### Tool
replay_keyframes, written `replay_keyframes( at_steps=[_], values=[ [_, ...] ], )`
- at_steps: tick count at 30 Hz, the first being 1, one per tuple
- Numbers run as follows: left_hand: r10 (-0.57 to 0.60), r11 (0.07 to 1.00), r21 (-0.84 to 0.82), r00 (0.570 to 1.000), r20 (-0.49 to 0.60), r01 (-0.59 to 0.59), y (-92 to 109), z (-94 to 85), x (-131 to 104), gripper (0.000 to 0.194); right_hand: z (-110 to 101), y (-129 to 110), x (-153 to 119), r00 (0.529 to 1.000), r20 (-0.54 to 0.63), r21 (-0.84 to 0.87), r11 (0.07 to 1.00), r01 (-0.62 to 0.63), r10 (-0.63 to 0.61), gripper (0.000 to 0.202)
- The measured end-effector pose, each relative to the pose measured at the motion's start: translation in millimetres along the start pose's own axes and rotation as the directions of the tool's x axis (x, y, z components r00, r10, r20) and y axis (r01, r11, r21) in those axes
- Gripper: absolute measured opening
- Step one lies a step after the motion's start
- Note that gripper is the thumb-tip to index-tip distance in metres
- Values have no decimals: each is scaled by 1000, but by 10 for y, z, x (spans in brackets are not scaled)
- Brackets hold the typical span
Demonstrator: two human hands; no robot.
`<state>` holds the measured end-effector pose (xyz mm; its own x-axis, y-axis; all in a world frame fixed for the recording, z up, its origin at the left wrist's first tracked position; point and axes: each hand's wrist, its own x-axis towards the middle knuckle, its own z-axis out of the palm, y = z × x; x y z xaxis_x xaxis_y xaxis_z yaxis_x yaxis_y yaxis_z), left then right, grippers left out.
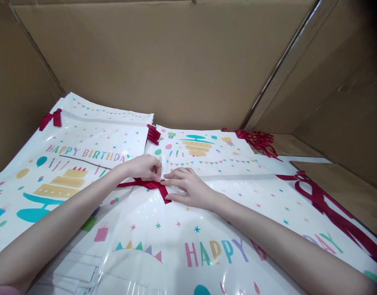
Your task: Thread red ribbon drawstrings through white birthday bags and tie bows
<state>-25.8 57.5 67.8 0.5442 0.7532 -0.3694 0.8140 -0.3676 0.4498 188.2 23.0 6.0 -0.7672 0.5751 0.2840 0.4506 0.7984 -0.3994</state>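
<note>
My left hand (147,167) is closed, its curled fingertips at the middle of a dark red ribbon (145,183); what they pinch is hidden. My right hand (190,187) lies with its fingers apart on the large gift bag (213,213), fingertips by the ribbon's loose tail. White with a birthday print, this bag lies flat under both hands. A narrow translucent strip (164,166) shows between the two hands. To the left, a second birthday bag (92,135) overlaps its edge, with a dark red bow (51,119) at its far left side.
Tall cardboard walls (163,61) enclose the bags at the back and sides. A tangled bunch of red ribbon (260,141) lies at the back right. Another wide red ribbon (326,207) runs along the right edge, near a brown cardboard flap (345,188).
</note>
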Motion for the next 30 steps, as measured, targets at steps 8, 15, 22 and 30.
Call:
replay_keyframes(
  at_steps=[8, 15, 22, 30],
  values=[
    [-13, 996, 83, 996, -85, 20, -549, -173, -420, 31, -3, -5, 3, 1000, -2, 29, 1000, -9, 9, 40],
    [-195, 977, 41, 960, -198, 207, -945, -181, -935, 33, 2, -8, 7, 1000, -5, 52, 999, -11, 11, 39],
    [-219, 972, 40, 956, -194, 230, -1066, -86, -1015, 27, 1, -5, 13, 1000, -6, 46, 999, -7, 7, 40],
    [-194, 974, -149, 971, -141, 173, -799, -57, -980, 31, -2, -14, 10, 1000, 11, 30, 1000, 2, -2, 43]
  ],
)
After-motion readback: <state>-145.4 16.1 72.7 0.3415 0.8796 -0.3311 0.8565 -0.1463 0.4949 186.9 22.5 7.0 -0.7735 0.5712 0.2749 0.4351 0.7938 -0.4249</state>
